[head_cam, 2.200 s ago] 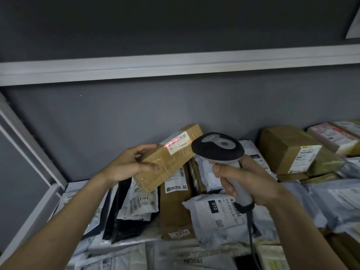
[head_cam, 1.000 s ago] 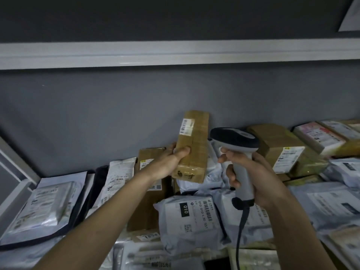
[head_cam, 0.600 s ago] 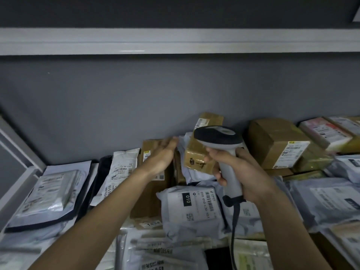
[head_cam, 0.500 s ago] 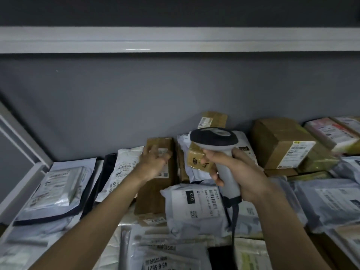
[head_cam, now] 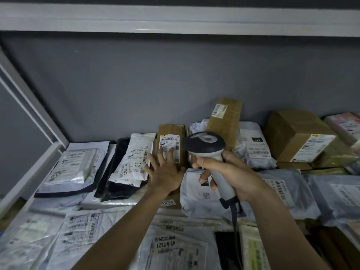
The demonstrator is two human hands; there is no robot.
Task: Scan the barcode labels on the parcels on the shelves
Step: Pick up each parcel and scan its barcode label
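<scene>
Brown box (head_cam: 171, 145) with a white barcode label (head_cam: 169, 140) stood against the wall; white mailer (head_cam: 134, 158) lay beside it; taller brown box (head_cam: 224, 117) leaned behind, amid grey mailers

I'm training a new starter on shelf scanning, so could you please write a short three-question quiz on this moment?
1. True or false: the right hand grips the barcode scanner.
2. What do the left hand's fingers touch? A) the brown box with the white label B) the black bag C) the shelf rail
3. Fill in: the narrow taped box behind the scanner leans against the grey ____.

Key: 1 true. 2 A. 3 wall.
</scene>
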